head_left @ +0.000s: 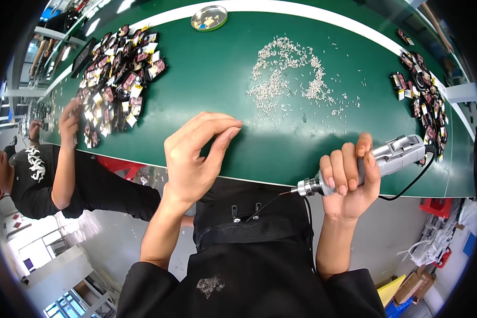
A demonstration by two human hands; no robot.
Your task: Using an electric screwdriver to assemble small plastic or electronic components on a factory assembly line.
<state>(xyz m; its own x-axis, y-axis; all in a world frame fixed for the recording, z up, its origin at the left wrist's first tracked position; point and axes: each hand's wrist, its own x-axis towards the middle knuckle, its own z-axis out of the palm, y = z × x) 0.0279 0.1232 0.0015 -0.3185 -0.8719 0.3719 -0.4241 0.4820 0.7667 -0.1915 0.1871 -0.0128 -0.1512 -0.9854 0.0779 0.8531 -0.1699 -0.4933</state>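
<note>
My right hand is wrapped around a silver-grey electric screwdriver above the table's near edge. Its long thin bit points left and down toward my waist, and a black cord runs off its rear end. My left hand hovers over the near edge of the green tabletop, thumb and forefinger tips pinched together. Whatever may be between those tips is too small to make out. Beyond both hands, many tiny silvery screws lie scattered in a loose ring.
A heap of small dark assemblies with white and yellow tags lies at left. Similar pieces lie at the far right. A round metal dish with small bits stands at the back. Another person works on the left. A black pouch hangs at my waist.
</note>
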